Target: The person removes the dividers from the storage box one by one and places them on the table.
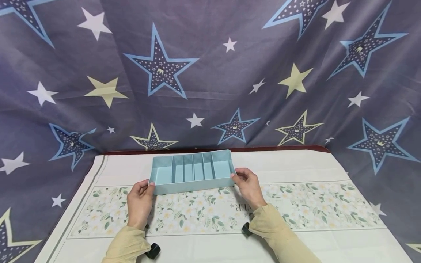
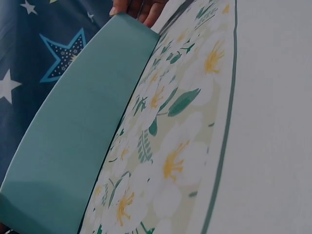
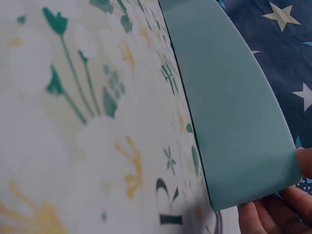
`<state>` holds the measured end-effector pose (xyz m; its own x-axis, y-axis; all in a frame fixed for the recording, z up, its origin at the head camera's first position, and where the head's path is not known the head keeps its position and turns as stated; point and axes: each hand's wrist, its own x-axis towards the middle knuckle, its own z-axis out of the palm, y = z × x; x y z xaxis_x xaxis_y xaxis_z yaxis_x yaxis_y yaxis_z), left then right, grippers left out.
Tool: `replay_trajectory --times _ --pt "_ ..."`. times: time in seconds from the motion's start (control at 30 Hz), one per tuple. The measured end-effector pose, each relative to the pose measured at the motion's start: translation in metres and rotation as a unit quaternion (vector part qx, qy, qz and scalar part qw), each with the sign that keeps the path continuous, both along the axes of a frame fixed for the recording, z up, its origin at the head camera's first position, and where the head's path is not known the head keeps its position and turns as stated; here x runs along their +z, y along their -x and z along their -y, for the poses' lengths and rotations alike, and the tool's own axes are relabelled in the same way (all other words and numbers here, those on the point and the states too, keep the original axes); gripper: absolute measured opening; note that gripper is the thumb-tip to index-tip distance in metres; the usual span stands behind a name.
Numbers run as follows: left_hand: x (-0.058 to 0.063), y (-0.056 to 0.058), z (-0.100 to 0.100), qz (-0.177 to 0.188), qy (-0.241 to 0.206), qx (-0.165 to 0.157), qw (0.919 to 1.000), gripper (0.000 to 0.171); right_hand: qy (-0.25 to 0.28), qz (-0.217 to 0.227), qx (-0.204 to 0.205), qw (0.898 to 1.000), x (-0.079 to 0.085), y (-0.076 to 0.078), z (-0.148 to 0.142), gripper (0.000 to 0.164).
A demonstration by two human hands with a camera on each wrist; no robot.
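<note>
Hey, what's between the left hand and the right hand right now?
The tray, held at its ends by the left hand and right hand; nearer the camera, the floral strip also shows between them. The head view shows this.

bright, soft head view, dimmer wrist views, nearest floral print blurry in the right

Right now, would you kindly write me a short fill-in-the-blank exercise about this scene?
1. The blue tray has ____ compartments.
2. The left grip holds the tray's left end, and the right grip holds its ____ end.
3. The dark curtain behind is patterned with large and small ____.
Missing words: six; right; stars.
</note>
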<state>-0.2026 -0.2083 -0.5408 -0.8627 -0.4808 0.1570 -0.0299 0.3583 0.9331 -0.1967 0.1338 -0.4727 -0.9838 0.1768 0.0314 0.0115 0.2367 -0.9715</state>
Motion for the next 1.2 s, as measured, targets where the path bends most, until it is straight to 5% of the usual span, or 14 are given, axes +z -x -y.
replay_trajectory --times 1.2 --pt "-0.003 0.005 -0.026 -0.018 0.002 -0.023 0.9996 0.037 -0.011 0.004 -0.014 1.0 -0.005 -0.005 -0.026 0.031"
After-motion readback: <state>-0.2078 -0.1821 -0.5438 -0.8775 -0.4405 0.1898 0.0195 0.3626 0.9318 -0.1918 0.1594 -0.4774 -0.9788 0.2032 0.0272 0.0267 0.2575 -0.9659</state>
